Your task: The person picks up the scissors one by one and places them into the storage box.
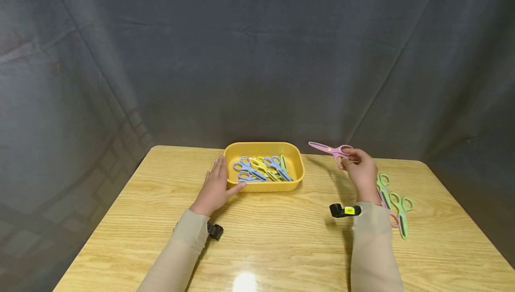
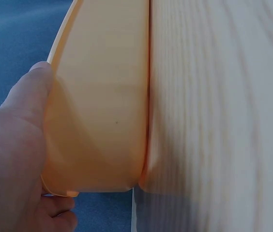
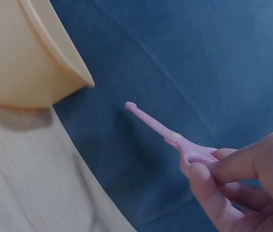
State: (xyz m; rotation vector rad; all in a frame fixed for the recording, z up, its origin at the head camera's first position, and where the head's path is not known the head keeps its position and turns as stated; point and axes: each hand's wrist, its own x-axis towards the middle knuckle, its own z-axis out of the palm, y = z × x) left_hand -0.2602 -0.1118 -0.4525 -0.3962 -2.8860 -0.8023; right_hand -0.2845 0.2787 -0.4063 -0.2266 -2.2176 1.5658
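Pink scissors (image 1: pixel 325 148) are pinched by their handle loops in my right hand (image 1: pixel 360 171), raised over the table to the right of a yellow bin (image 1: pixel 263 187). Their closed blades point left toward the bin, as the right wrist view also shows. My left hand (image 1: pixel 215 189) rests on the bin's left end, fingers straight along the side and thumb at the front rim. Inside the bin lie several scissors: blue scissors (image 1: pixel 275 165), yellow scissors (image 1: pixel 259 165) and a partly hidden green blade (image 1: pixel 283 162).
Right of my right forearm, green scissors (image 1: pixel 402 213) and other green scissors (image 1: pixel 384 189) lie on the wooden table (image 1: pixel 281 238), with a pink handle (image 1: pixel 394 219) partly under them. A dark grey cloth (image 1: pixel 257 59) hangs behind the table.
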